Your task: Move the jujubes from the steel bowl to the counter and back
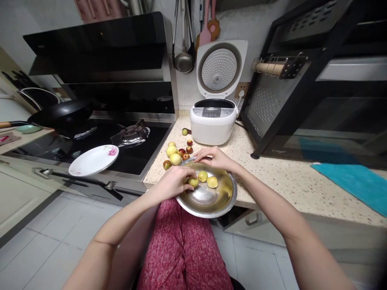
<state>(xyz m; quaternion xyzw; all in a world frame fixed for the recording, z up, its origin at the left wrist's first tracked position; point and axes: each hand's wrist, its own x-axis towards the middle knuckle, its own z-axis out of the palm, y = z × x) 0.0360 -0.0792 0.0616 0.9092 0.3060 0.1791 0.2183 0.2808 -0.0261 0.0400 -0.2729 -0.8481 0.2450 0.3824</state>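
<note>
A shiny metal bowl [207, 211] is at the counter's front edge, above my knees. In it lie two yellow-green fruits, one round [202, 176] and one paler fruit [212, 182]. My left hand [177, 180] reaches over the bowl's left side, its fingers closed on another yellow-green fruit [193, 182]. My right hand [216, 158] grips the bowl's far rim, with the fingertips partly hidden. Just beyond the bowl, on the counter, are several pale yellow fruits [175, 159] and several red-brown jujubes [186, 156].
A white rice cooker [211, 131] with its lid raised stands behind the bowl. Left is a gas stove [130, 159] with a black wok [62, 112] and a flowered white plate [93, 162] at its front edge. A black rack [263, 108] and teal cloth [353, 181] are right.
</note>
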